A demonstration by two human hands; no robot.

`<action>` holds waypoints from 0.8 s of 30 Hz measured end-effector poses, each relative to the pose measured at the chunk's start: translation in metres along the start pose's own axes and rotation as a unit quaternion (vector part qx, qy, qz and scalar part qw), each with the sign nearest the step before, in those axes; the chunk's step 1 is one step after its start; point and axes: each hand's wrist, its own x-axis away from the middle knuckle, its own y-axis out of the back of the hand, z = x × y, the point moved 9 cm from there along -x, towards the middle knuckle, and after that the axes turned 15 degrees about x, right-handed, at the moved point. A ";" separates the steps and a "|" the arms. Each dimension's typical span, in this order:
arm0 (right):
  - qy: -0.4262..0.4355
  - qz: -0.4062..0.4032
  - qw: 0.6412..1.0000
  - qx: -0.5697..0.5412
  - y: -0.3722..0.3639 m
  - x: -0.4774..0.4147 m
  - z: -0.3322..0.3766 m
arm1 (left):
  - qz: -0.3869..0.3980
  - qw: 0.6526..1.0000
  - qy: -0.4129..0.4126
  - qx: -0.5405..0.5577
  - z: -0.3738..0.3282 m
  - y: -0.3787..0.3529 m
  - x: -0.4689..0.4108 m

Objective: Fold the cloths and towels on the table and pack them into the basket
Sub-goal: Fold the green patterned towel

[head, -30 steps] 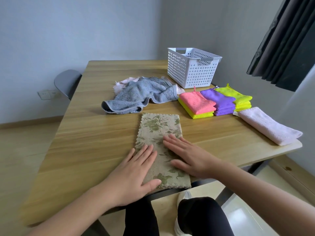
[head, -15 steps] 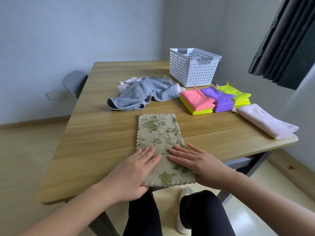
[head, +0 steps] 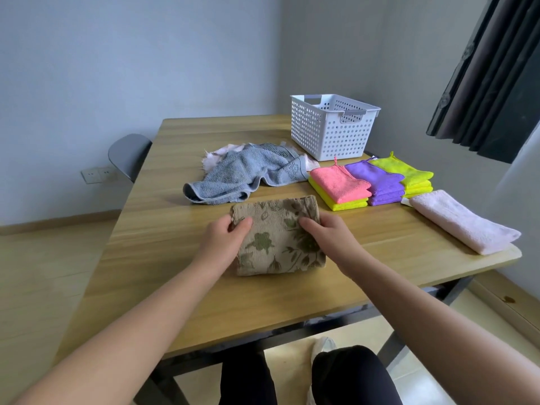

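Folding is the step in hand: the beige floral towel (head: 277, 238) lies on the table (head: 163, 229) just in front of the person, doubled over so its far end shows a rounded fold. To finish it well, the person would probably need to bring the carried edge level with the one beneath, keep the side edges in line, then press the crease flat before letting go. The left hand (head: 225, 239) has a clenched grip, thumb and fingers pinching the towel's left edge near the far corner. The right hand (head: 330, 235) rests on the right edge, fingers curled onto the fabric; whether it truly pinches or only presses cannot be told. Beyond lie an unfolded grey towel (head: 245, 173), the folded stacks, and the white basket (head: 330, 127), which looks empty.
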 end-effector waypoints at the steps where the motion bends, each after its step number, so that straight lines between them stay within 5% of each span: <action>1: -0.028 -0.002 1.000 -0.002 -0.003 -0.010 -0.006 | -0.004 1.000 0.014 -0.016 0.005 -0.003 -0.012; 6: -0.108 0.013 0.989 0.099 -0.014 -0.043 -0.024 | -0.008 0.985 0.073 -0.154 0.021 -0.014 -0.048; 15: -0.104 -0.023 0.958 0.265 -0.016 -0.054 -0.020 | -0.028 0.931 0.074 -0.355 0.023 -0.027 -0.067; 20: -0.103 -0.011 0.923 0.370 -0.017 -0.057 -0.015 | -0.062 0.891 0.003 -0.450 0.010 -0.031 -0.061; 24: -0.110 0.011 0.921 0.374 -0.018 -0.061 -0.019 | 0.017 0.850 -0.206 -0.485 -0.014 -0.064 -0.052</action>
